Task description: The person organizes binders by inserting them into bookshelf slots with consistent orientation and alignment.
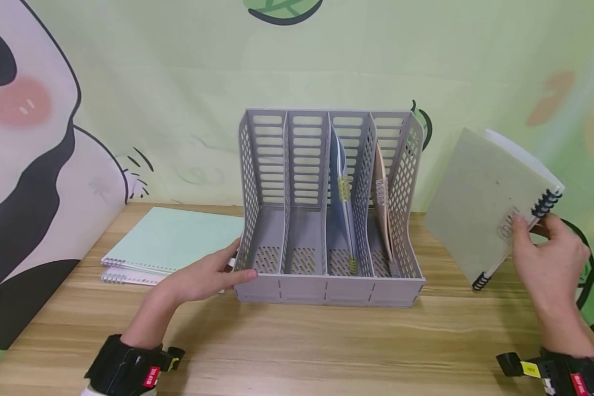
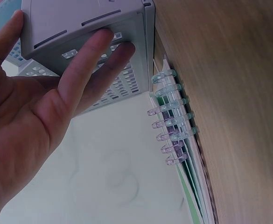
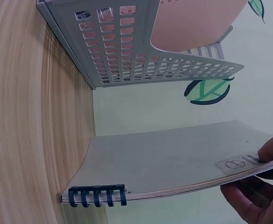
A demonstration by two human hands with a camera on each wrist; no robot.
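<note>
A grey desk file organizer with upright dividers stands on the table. At its front left corner, my left hand holds it, thumb on the front and fingers along the side wall. To the right of it, my right hand pinches a spiral notebook with a pale grey-green cover and black rings, thumb on the cover and fingers behind. The notebook is tilted, its lower ringed corner close to the tabletop. A blue notebook and a pinkish notebook stand in the two right compartments.
Left of the organizer, several spiral notebooks lie stacked, a mint-green one on top. Behind the wooden table hangs a pale green curtain with a panda print.
</note>
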